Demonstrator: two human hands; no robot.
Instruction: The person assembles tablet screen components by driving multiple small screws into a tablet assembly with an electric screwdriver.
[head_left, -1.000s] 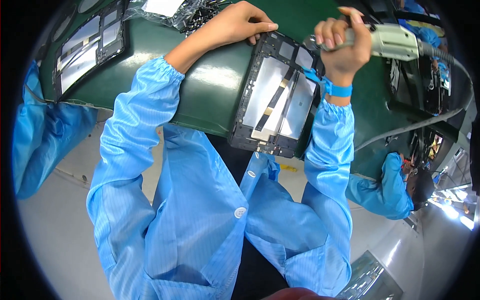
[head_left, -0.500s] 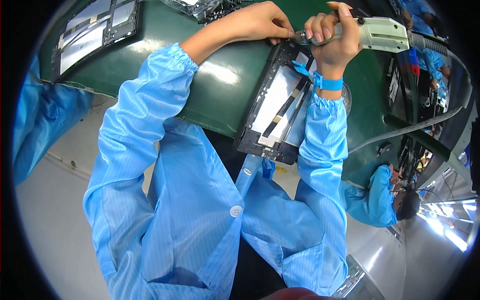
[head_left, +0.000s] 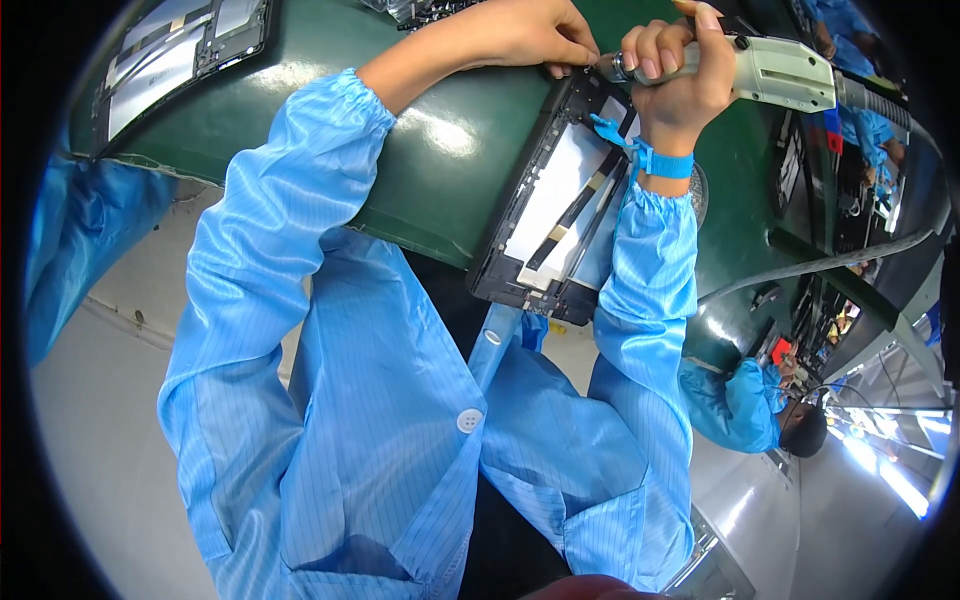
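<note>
My right hand is wrapped round a pale green electric screwdriver, held nearly level with its tip to the left. At that tip, the fingers of my left hand are pinched together; whatever they hold is too small to make out. Beneath both hands lies an opened tablet, with a black frame, silvery inner panels and dark flat strips. It sits tilted on the green table, its near end reaching past the front edge. A blue strap circles my right wrist.
Another opened tablet lies at the far left. Behind my left hand are a clear plastic bag and small black parts. A grey cable crosses the green table on the right. Co-workers in blue sit nearby.
Both hands and the screwdriver have shifted slightly to the right in view. The tablet has hardly moved. At the right, a red item now shows by a co-worker's hands.
</note>
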